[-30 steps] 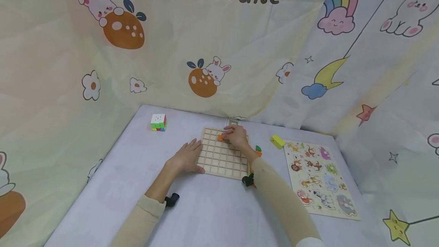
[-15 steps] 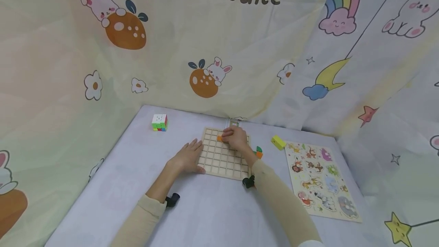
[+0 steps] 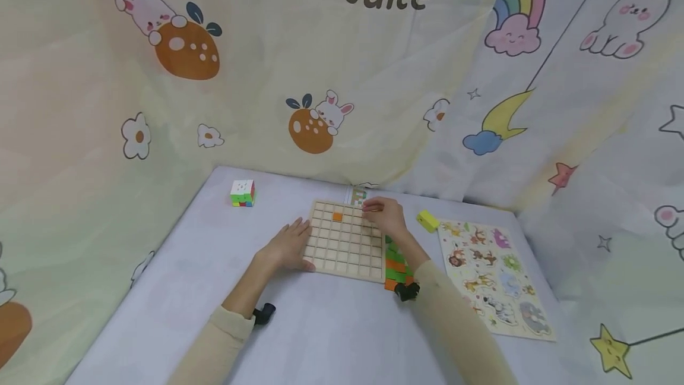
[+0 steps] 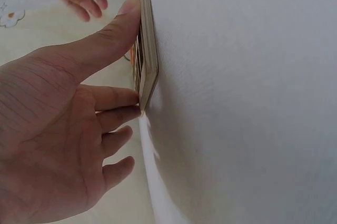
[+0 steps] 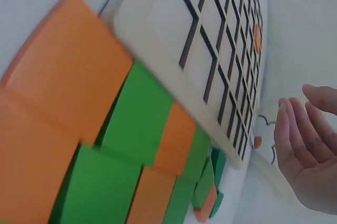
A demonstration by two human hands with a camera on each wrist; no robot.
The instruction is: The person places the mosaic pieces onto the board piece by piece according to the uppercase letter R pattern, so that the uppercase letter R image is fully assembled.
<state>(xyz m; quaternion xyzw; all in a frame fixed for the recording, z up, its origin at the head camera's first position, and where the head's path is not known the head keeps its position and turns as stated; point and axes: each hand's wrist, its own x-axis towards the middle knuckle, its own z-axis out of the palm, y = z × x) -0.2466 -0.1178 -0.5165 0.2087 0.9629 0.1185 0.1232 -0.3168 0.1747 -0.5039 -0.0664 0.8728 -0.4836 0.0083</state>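
Note:
A wooden grid board (image 3: 346,248) lies on the table, with one orange tile (image 3: 338,217) in a cell near its far left. My left hand (image 3: 288,248) rests at the board's left edge. In the left wrist view, the thumb and fingertips of that left hand (image 4: 58,134) touch the board's rim (image 4: 149,50), its fingers fairly straight. Over the far right part of the board hovers my right hand (image 3: 389,217). The right wrist view shows this right hand (image 5: 310,150) holding nothing, its fingers loosely bent. Green and orange tiles (image 3: 395,266) lie along the board's right side, partly hidden by the right wrist.
A patterned card (image 3: 358,196) lies behind the board. To the right are a yellow block (image 3: 427,221) and an animal puzzle board (image 3: 499,299). A puzzle cube (image 3: 243,193) stands at the back left. Printed cloth (image 3: 246,64) hangs behind the table.
My right hand has let go of the orange tile, which stays in its cell, and has moved right. More of the loose tiles now show. The left hand stays at the board's edge.

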